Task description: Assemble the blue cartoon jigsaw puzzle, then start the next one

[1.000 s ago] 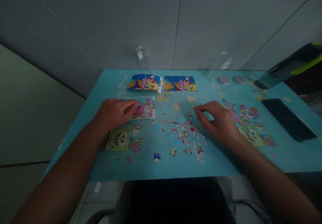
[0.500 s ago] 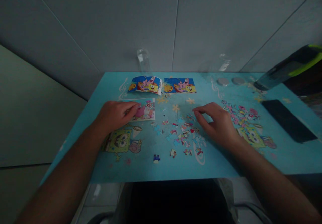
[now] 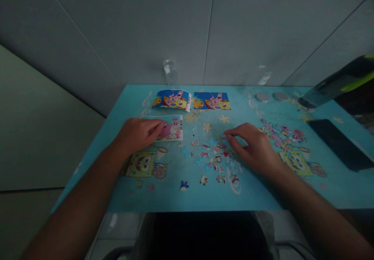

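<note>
My left hand (image 3: 139, 133) rests on the left part of a small cartoon picture card (image 3: 173, 129), fingers pressing on it. My right hand (image 3: 253, 147) lies on the table with curled fingers, its fingertips touching the right edge of a scatter of small jigsaw pieces (image 3: 214, 159). Whether a piece is pinched between the fingers is hidden. A single dark blue piece (image 3: 184, 185) lies apart near the front edge. A second heap of pieces (image 3: 280, 132) sits to the right of my right hand.
The blue cartoon-printed table (image 3: 175, 197) stands against a grey wall. Two picture cards (image 3: 173, 99) (image 3: 212, 101) lie at the back, with two round lids (image 3: 262, 96), clear glass jars (image 3: 170, 71), a black phone (image 3: 339, 143) and a dark bottle (image 3: 339, 82) at the right.
The view has shifted slightly. My right hand's fingertips have crept a little further into the scattered pieces. My left hand stays on the card.
</note>
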A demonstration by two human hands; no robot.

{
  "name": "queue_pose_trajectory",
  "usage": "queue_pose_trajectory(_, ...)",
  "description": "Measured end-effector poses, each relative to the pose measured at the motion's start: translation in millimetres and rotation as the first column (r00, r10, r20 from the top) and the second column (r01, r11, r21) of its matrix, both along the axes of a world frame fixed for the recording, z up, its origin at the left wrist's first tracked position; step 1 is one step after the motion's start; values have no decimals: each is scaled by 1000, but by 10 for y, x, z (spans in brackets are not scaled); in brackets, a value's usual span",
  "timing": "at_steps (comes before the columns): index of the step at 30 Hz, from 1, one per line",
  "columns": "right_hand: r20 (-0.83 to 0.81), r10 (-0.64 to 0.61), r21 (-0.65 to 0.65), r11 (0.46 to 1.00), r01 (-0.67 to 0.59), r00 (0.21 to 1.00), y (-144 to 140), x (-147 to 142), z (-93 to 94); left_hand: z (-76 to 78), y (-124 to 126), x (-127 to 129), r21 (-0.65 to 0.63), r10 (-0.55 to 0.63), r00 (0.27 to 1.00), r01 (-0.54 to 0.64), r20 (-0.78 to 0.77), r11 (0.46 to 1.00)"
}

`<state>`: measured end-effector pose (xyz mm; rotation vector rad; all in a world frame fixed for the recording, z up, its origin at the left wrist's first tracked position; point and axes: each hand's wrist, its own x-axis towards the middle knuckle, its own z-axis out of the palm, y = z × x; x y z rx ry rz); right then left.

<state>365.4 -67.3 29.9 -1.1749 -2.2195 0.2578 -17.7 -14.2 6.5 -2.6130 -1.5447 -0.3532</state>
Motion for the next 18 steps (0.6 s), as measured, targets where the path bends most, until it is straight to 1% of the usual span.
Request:
queue_pose_trajectory(1,3,33,-16,999,-33,999,-1,-4,1,-3,0,-1,0,-2,1000,2,-2,1000)
queue_pose_trajectory(3,18,143,-67,988,-141,990,-8,-26,-6,-5,1,1,2,-7,1000,7,-13,1000)
queue_pose_trajectory(6,48,341,-156,931,-330,939,-43,-107,-40,-5,2,11,9,-12,1000,12,-26,1000)
queue_pose_trajectory(8,67,427,-207,890,-406,902,-83,-179,-75,-2,1,19,13,-14,1000,15,-19,1000)
queue_pose_trajectory(11,98,475,-233,865,-444,875,-142,-263,-128,12,-7,33,12,-19,999,18,27,1000)
queue_pose_trajectory(14,111,475,-231,867,-442,873,-164,-283,-156,32,-16,47,4,-24,996,23,82,1000)
queue_pose_trajectory(18,94,468,-259,864,-432,879,-150,-256,-148,38,-17,58,-2,-32,990,33,138,999)
